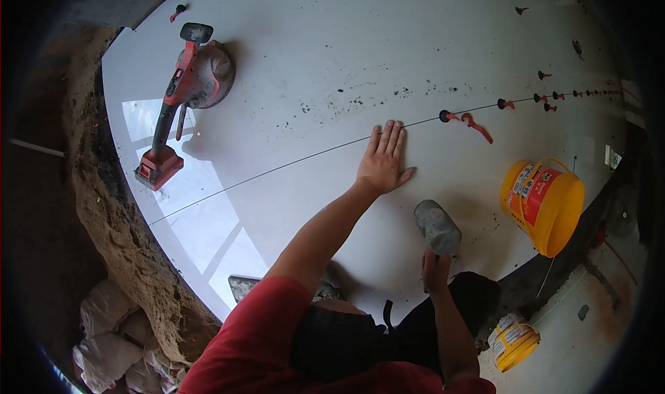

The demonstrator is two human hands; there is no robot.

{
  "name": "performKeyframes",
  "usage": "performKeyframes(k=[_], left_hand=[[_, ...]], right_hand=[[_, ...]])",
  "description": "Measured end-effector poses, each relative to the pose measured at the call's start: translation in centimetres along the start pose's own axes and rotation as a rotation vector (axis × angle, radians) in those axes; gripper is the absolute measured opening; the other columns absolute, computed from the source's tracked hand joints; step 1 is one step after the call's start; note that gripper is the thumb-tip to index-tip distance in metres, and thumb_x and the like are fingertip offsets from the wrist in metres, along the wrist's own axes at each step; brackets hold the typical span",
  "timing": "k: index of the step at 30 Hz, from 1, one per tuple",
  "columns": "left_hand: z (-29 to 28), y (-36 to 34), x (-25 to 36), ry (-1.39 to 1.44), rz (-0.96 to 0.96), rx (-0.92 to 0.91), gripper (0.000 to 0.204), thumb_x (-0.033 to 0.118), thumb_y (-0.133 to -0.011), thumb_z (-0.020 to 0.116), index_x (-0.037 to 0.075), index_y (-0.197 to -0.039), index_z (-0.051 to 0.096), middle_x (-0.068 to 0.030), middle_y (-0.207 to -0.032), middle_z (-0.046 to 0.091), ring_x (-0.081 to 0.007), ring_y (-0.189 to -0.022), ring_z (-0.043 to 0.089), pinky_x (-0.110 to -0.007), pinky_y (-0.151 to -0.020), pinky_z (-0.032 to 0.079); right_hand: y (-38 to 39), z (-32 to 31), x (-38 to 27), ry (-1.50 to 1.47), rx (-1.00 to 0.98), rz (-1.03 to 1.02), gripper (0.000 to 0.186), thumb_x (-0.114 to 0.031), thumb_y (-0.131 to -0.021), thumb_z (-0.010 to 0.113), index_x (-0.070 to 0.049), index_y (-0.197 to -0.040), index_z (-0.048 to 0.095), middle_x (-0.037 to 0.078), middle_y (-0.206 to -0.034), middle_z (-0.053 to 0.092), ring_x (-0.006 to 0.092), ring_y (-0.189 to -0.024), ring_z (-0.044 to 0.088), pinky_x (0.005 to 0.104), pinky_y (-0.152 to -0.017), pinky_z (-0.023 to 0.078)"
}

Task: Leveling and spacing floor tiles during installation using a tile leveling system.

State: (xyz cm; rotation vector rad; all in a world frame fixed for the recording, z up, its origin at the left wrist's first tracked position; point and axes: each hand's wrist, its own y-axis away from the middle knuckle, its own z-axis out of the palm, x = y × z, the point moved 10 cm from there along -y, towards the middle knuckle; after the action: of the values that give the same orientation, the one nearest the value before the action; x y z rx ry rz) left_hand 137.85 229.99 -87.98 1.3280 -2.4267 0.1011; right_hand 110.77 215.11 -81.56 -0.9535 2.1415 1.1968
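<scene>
My left hand (pixel 382 160) lies flat on a glossy white tile (pixel 291 117), fingertips across the thin dark joint line and thumb apart. Below it, my right hand (pixel 435 271) grips the handle of a grey rubber mallet (pixel 438 226), whose head is right of my left forearm. Just right of my left fingertips, a black-and-red tile leveler (pixel 449 115) sits on the joint beside a loose red wrench (pixel 478 128); more levelers (pixel 540 97) line the joint farther right. A red-and-black battery suction tool (pixel 181 82) rests on the tile at upper left.
A yellow bucket (pixel 560 210) sits on the tile at right; another (pixel 516 349) is on the lower floor. A rough sandy edge (pixel 125 235) borders the tile at left, with piled sacks (pixel 111 352) at lower left. Dark debris speckles the tile's middle.
</scene>
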Motion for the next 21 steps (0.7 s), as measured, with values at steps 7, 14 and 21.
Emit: performKeyframes(k=[7, 14, 21], left_hand=[[-1.4, 5.3, -3.2, 0.073, 0.051, 0.089, 0.090, 0.063, -0.101, 0.056, -0.001, -0.163, 0.043, -0.0144, -0.174, 0.038, -0.0296, -0.163, 0.031, -0.052, -0.136, 0.015], [-4.2, 21.9, -20.3, -0.028, -0.088, -0.013, 0.089, 0.056, -0.096, 0.063, 0.002, -0.164, 0.044, -0.0138, -0.175, 0.038, -0.0310, -0.164, 0.031, -0.057, -0.135, 0.013], [-4.8, 22.3, -21.8, -0.026, -0.056, -0.006, 0.087, 0.052, -0.095, 0.062, 0.002, -0.163, 0.045, -0.0154, -0.173, 0.041, -0.0338, -0.162, 0.035, -0.057, -0.134, 0.017]], right_hand=[[-0.3, 2.7, -2.2, -0.103, 0.020, -0.138, 0.029, -0.017, -0.108, 0.057, -0.006, -0.081, 0.053, -0.003, -0.060, 0.048, 0.0071, -0.053, 0.044, 0.0314, -0.050, 0.032], [-0.3, 8.6, -4.6, 0.037, -0.154, -0.228, 0.024, -0.012, -0.103, 0.063, 0.001, -0.084, 0.060, 0.006, -0.062, 0.058, 0.0128, -0.056, 0.054, 0.0364, -0.052, 0.040], [0.2, 15.9, -11.5, 0.067, -0.605, -0.489, 0.030, -0.029, -0.085, 0.081, -0.005, -0.095, 0.065, 0.017, -0.080, 0.073, 0.0412, -0.073, 0.073, 0.0480, -0.066, 0.057]])
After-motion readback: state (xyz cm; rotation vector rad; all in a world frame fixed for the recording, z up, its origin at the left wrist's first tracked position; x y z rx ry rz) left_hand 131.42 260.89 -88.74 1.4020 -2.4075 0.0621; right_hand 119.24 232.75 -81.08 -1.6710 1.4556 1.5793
